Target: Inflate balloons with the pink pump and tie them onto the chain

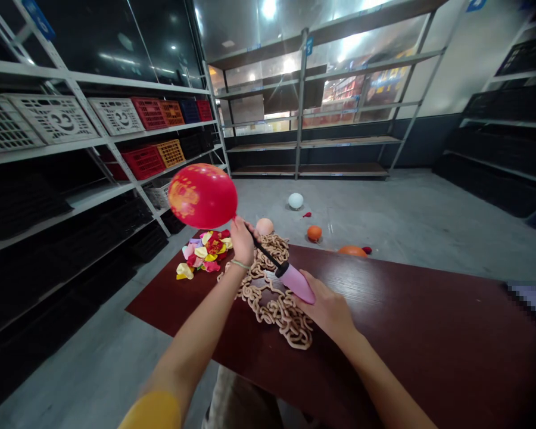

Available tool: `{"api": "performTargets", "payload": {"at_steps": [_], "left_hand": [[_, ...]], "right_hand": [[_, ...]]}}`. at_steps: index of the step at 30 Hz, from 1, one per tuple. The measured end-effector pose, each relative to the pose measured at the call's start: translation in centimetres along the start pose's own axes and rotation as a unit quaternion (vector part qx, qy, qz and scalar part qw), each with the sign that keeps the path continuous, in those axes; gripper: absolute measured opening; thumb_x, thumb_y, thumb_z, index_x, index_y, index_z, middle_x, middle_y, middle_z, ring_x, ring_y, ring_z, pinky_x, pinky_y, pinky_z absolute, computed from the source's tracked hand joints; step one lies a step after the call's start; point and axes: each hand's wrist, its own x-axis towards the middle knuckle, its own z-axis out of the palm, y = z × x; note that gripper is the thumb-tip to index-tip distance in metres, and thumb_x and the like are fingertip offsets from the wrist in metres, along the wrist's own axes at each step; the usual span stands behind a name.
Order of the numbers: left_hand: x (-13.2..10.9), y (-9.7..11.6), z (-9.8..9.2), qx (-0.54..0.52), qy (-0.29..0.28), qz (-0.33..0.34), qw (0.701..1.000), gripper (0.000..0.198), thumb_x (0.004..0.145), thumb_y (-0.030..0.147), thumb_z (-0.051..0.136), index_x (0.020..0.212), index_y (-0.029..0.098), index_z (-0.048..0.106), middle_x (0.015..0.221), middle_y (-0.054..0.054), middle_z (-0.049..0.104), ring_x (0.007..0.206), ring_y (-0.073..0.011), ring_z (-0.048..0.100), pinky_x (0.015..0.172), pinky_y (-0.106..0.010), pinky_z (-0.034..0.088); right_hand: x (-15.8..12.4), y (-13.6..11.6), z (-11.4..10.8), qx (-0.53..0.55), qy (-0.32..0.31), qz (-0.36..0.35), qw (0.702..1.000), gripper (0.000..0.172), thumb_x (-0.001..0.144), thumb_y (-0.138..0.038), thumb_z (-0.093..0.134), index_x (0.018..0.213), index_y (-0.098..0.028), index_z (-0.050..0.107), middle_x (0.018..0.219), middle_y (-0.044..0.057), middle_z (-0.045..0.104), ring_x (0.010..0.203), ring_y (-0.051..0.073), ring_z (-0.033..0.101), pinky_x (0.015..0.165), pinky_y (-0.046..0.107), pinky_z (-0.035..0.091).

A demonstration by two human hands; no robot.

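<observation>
Right hand (326, 310): your fingers are clenched round the pink pump (297, 281), low over the counter (429, 333), so its black nozzle points up.
Left hand (242, 239): your fingers pinch the neck of the red balloon (202, 196) onto the nozzle, probably to seal it. The balloon hangs above the counter's far left corner.
Within reach: flat balloons (205, 250), beige chain (281, 310).
Writing: the yellow print on the balloon is not readable.
</observation>
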Motion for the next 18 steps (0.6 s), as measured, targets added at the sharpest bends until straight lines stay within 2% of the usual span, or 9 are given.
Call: {"api": "performTargets", "payload": {"at_steps": [4, 7, 9, 13, 15, 18], "left_hand": [[-5.0, -3.3, 0.7, -0.003, -0.046, -0.030, 0.998, 0.033, 0.095, 0.050, 0.046, 0.078, 0.023, 0.039, 0.053, 0.007, 0.043, 0.036, -0.0090, 0.043, 0.035, -0.020, 0.037], [-6.2, -3.9, 0.2, -0.002, -0.051, -0.046, 0.998, 0.033, 0.094, 0.050, 0.047, 0.079, 0.023, 0.038, 0.052, 0.008, 0.044, 0.036, -0.0091, 0.044, 0.035, -0.020, 0.037], [-5.0, -3.2, -0.4, 0.014, -0.055, -0.041, 0.998, 0.032, 0.095, 0.049, 0.047, 0.079, 0.023, 0.037, 0.052, 0.008, 0.044, 0.035, -0.0088, 0.044, 0.035, -0.019, 0.036], [-0.4, -0.2, -1.8, 0.030, -0.058, 0.000, 0.998, 0.030, 0.096, 0.046, 0.046, 0.079, 0.023, 0.038, 0.053, 0.007, 0.045, 0.036, -0.0081, 0.045, 0.035, -0.016, 0.034], [1.4, 1.1, -2.1, 0.027, -0.039, 0.008, 0.999, 0.030, 0.095, 0.045, 0.046, 0.078, 0.022, 0.039, 0.053, 0.007, 0.044, 0.036, -0.0078, 0.044, 0.036, -0.016, 0.034], [1.8, 1.4, -2.0, 0.017, -0.001, 0.003, 1.000, 0.031, 0.096, 0.045, 0.044, 0.076, 0.022, 0.038, 0.052, 0.007, 0.043, 0.036, -0.0079, 0.043, 0.035, -0.017, 0.034]], "right_hand": [[-0.1, 0.0, 0.1, 0.000, 0.006, 0.015, 1.000, 0.055, 0.086, -0.042, 0.061, 0.137, -0.024, 0.049, 0.112, 0.006, 0.072, 0.084, 0.021, 0.072, 0.064, 0.029, 0.050], [-0.1, -0.2, 0.0, 0.007, -0.007, 0.001, 1.000, 0.056, 0.086, -0.043, 0.060, 0.138, -0.024, 0.050, 0.110, 0.006, 0.072, 0.082, 0.022, 0.071, 0.065, 0.030, 0.051], [-0.1, -0.4, -0.1, 0.018, -0.018, -0.008, 1.000, 0.057, 0.087, -0.044, 0.060, 0.139, -0.024, 0.049, 0.109, 0.006, 0.072, 0.082, 0.022, 0.071, 0.067, 0.030, 0.052], [-0.1, -0.5, -0.1, 0.028, -0.023, -0.021, 0.999, 0.057, 0.088, -0.045, 0.059, 0.139, -0.023, 0.048, 0.112, 0.007, 0.071, 0.086, 0.022, 0.071, 0.070, 0.030, 0.053], [-0.1, -0.2, -0.1, 0.024, -0.022, -0.030, 0.999, 0.056, 0.090, -0.045, 0.057, 0.140, -0.023, 0.046, 0.113, 0.008, 0.071, 0.087, 0.021, 0.070, 0.071, 0.030, 0.053], [-0.2, 0.1, 0.0, 0.009, -0.020, -0.035, 0.999, 0.055, 0.090, -0.045, 0.056, 0.140, -0.022, 0.046, 0.111, 0.008, 0.071, 0.084, 0.021, 0.070, 0.068, 0.030, 0.052]]}}
